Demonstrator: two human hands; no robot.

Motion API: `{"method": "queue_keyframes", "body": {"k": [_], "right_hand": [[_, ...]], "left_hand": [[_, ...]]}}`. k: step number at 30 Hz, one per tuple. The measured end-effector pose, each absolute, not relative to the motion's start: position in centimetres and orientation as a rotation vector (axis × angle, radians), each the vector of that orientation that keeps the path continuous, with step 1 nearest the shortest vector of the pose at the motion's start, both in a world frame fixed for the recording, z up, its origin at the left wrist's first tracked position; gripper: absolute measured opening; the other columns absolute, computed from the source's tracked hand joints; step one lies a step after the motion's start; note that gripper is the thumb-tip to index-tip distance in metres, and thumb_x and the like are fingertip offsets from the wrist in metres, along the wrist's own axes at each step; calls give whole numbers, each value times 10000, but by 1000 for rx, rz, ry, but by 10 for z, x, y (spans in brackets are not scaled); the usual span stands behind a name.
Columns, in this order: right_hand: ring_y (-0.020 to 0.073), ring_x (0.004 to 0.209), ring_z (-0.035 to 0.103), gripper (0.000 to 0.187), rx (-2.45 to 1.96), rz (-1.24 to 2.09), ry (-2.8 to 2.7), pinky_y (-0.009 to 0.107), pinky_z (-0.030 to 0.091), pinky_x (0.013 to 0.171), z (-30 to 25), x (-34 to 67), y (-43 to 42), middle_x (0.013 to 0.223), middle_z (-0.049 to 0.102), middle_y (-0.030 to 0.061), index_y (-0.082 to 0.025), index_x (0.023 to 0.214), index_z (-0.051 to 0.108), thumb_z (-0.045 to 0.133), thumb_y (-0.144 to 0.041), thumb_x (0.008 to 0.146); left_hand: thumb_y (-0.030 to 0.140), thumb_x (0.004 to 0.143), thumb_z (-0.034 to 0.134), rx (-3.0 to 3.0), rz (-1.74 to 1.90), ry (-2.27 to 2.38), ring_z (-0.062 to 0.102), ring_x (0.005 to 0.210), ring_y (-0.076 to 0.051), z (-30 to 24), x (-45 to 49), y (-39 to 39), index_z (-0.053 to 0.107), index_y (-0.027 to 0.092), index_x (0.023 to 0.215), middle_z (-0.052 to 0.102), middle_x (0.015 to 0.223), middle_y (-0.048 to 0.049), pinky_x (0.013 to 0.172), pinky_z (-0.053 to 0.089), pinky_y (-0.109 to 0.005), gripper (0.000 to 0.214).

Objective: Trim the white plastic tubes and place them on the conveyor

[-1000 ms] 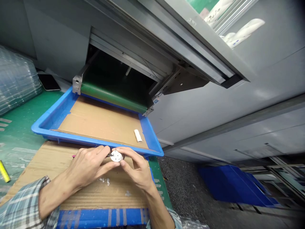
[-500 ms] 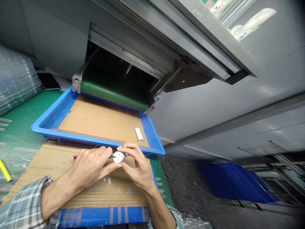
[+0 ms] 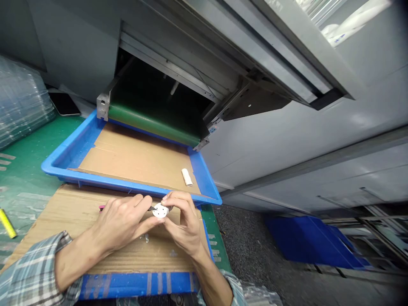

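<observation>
My right hand [image 3: 185, 221] pinches a white plastic cylinder [image 3: 160, 211] between thumb and fingers. Its round end face, with several small dark holes, is turned towards me. My left hand [image 3: 123, 221] is closed around a slim craft knife, whose pink end [image 3: 101, 208] sticks out behind the fingers. The knife's dark pointed blade [image 3: 152, 208] meets the left edge of the cylinder's face, and the left thumb rests against the cylinder's lower rim. Most of the knife's handle is hidden by the hand. Both hands are over a cardboard sheet [image 3: 76, 212] with small white shavings [image 3: 145, 239].
Beyond the hands is a blue tray [image 3: 95, 180] lined with cardboard, holding another white cylinder [image 3: 187, 177]. A green conveyor belt [image 3: 153, 123] ends above the tray. Left lie a phone [image 3: 65, 104], clear plastic trays [image 3: 22, 102] and a yellow marker [image 3: 7, 223].
The white cylinder has turned slightly in my right hand, and more of the dark blade shows at its edge. My view has shifted a little; both hands keep their holds.
</observation>
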State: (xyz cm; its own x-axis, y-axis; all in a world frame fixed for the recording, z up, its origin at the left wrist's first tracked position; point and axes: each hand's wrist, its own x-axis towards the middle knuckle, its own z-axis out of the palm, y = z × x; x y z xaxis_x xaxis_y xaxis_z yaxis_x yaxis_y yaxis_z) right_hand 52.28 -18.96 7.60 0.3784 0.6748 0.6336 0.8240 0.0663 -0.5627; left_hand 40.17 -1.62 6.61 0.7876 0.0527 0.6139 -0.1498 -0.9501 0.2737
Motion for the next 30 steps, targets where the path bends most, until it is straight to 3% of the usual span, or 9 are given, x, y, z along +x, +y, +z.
{"method": "queue_keyframes", "body": {"k": [20,30], "right_hand": [[254,900,687,366,-1699,-490,-1372,434,615,778,64,516,-190,1011,655,51,-302,1306,574,680,-158,987],[233,826,659,289,-1697,-741,-1398,404,594,706,58,515,-187,956,607,43,-299,1321,554,617,-236,1045]], "left_hand": [[545,1136,343,2614,915,-101,605,471,-157,64,400,-20,494,234,835,636,653,25,460,354,-307,458],[534,1148,278,2621,898,-81,654,473,-176,63,401,-26,491,229,882,652,634,28,451,368,-324,457]]}}
